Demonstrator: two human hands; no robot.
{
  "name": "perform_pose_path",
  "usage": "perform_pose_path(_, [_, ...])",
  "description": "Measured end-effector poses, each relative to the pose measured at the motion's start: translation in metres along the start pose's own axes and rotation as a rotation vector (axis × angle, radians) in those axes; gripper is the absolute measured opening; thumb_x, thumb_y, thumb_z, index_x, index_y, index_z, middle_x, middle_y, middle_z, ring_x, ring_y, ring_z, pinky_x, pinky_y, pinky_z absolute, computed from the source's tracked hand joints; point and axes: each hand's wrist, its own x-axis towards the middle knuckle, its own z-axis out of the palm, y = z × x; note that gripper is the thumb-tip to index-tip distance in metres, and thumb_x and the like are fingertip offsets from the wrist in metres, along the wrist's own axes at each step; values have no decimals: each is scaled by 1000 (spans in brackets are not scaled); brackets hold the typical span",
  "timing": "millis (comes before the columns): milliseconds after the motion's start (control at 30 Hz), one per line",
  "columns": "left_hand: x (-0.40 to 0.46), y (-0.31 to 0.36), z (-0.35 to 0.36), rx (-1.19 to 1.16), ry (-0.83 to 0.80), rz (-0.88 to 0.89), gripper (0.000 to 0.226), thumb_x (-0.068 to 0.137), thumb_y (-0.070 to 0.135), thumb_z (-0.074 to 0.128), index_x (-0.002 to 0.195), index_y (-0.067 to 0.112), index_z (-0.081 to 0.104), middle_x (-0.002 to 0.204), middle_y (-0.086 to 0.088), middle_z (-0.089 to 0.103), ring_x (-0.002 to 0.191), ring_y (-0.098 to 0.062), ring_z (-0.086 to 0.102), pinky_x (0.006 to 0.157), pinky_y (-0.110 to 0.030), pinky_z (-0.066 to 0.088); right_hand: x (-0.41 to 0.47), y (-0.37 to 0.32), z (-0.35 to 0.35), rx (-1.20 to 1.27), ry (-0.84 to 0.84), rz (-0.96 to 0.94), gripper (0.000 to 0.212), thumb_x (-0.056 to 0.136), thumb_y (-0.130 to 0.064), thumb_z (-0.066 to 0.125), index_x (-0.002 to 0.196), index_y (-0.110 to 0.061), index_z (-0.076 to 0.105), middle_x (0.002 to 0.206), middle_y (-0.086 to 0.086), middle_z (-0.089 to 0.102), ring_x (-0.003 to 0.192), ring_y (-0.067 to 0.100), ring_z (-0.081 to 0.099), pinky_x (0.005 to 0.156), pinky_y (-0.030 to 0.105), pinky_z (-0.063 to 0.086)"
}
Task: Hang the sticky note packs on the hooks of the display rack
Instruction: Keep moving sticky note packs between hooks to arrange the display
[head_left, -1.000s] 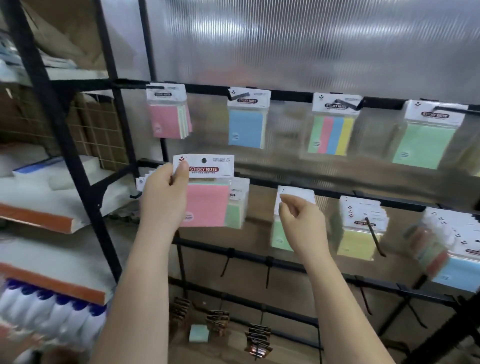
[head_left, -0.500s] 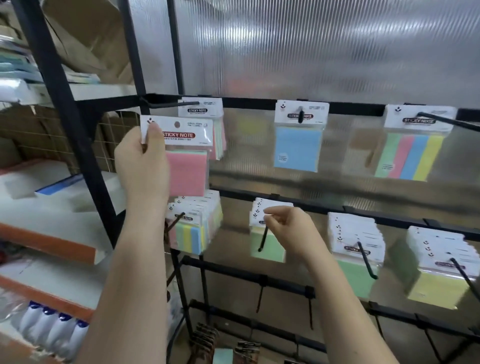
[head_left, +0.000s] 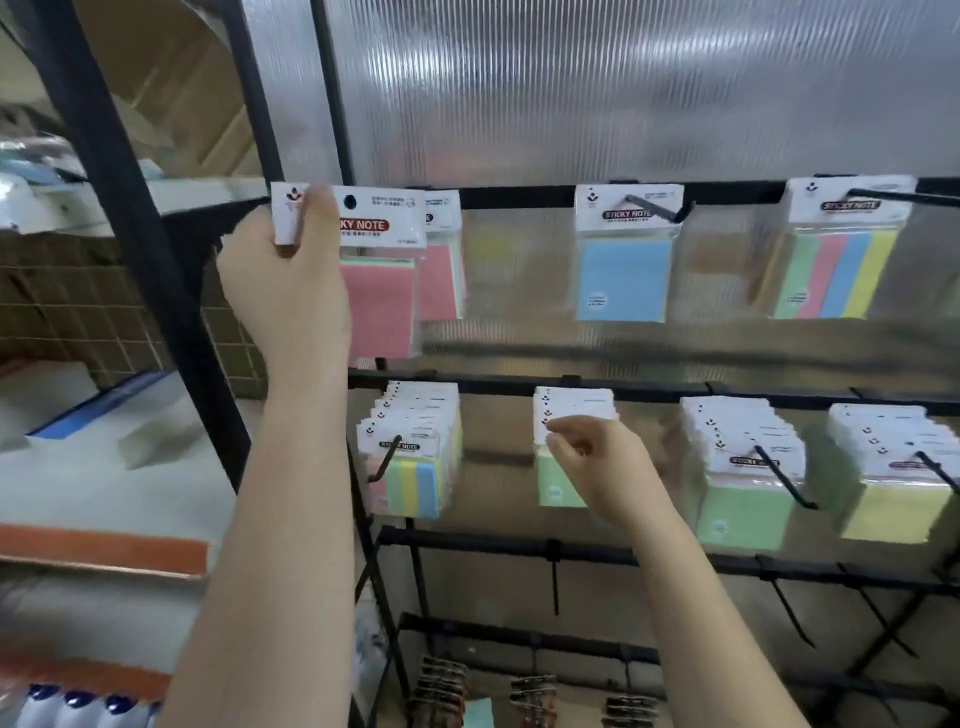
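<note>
Left hand (head_left: 291, 280) pinches glossy pink pack (head_left: 379, 270) (cardboard header).

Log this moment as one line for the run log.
left hand holds pink pack at top-row hook | right hand pinches green pack, middle row

Single head-worn, wide-angle view, facing forward and slightly downward at a display rack (head_left: 571, 387) from close range, about arm's reach. Both forearms enter from the bottom edge; the left hand (head_left: 288, 275) is raised to the top rail, the right hand (head_left: 597, 457) to the middle rail. Straight bars bow toward the frame edges. Storage shelves (head_left: 104, 545) fill the left margin. No second view is provided.
</note>
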Motion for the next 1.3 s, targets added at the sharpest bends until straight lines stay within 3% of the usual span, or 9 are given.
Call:
perform_pose_path(133, [5, -3, -2, -43, -16, 3, 20, 93, 33, 57, 73, 34, 54, 77, 20, 62, 74, 9, 65, 62, -10, 50, -16, -6, 9, 39, 100, 35, 20, 93, -16, 54, 101, -12, 72, 96, -6, 68, 85, 2, 55, 72, 11, 39])
perform_pose_path(433, [20, -27, 8, -35, -150, -80, 24, 92, 34, 57, 71, 23, 54, 71, 13, 56, 60, 4, 54, 56, -13, 41, -27, -11, 15, 14, 141, 87, 23, 94, -25, 53, 110, -17, 68, 108, -3, 67, 94, 4, 55, 78, 16, 38])
perform_pose_path(567, [26, -43, 29, 6, -239, -172, 8, 97, 26, 50, 100, 18, 51, 93, 6, 55, 74, -2, 55, 50, -8, 41, -26, -12, 14, -26, 133, 79, 24, 94, -25, 53, 114, -19, 66, 110, -4, 66, 95, 3, 55, 80, 15, 37])
perform_pose_path(667, [33, -53, 48, 66, -263, -283, 22, 98, 32, 48, 114, 18, 48, 101, 3, 54, 82, -8, 57, 61, -18, 47, -22, -12, 12, -48, 115, 58, 26, 95, -24, 53, 117, -18, 65, 115, -4, 66, 102, 5, 58, 83, 14, 39])
perform_pose_path(767, [40, -59, 64, 46, -219, -394, 12, 94, 31, 55, 102, 22, 49, 99, 4, 57, 88, -15, 61, 67, -25, 49, -18, -12, 8, -70, 111, 56, 26, 95, -23, 52, 117, -18, 65, 117, -5, 66, 106, 8, 59, 79, 12, 38])
perform_pose_path(867, [44, -65, 73, 19, -181, -376, 15, 91, 26, 61, 101, 18, 55, 95, 7, 57, 85, -12, 58, 67, -23, 48, -14, -11, 5, -80, 113, 40, 27, 95, -22, 52, 118, -18, 65, 118, -4, 66, 107, 8, 58, 80, 12, 38])
perform_pose_path(1000, [52, -73, 79, 83, -150, -310, 29, 86, 32, 66, 106, 13, 58, 108, 1, 60, 90, -13, 59, 72, -24, 52, -11, -8, 5, -82, 103, 29, 27, 96, -25, 52, 119, -19, 64, 122, -4, 64, 109, 10, 59, 65, 1, 35])
perform_pose_path(1200, [43, -78, 67, 167, -134, -296, 30, 88, 36, 60, 111, 18, 51, 103, 6, 48, 90, -18, 60, 74, -38, 58, -10, -1, 7, -16, 203, 66, 28, 95, -21, 51, 120, -15, 64, 118, -3, 65, 107, 11, 58, 83, 16, 39])
perform_pose_path(1300, [28, -83, 50, 177, -148, -344, 18, 96, 28, 48, 110, 18, 50, 96, 7, 53, 71, -4, 56, 58, -15, 51, -8, 6, 7, 101, 299, 158, 32, 96, -20, 49, 125, -13, 60, 122, -1, 64, 109, 12, 57, 88, 21, 41])
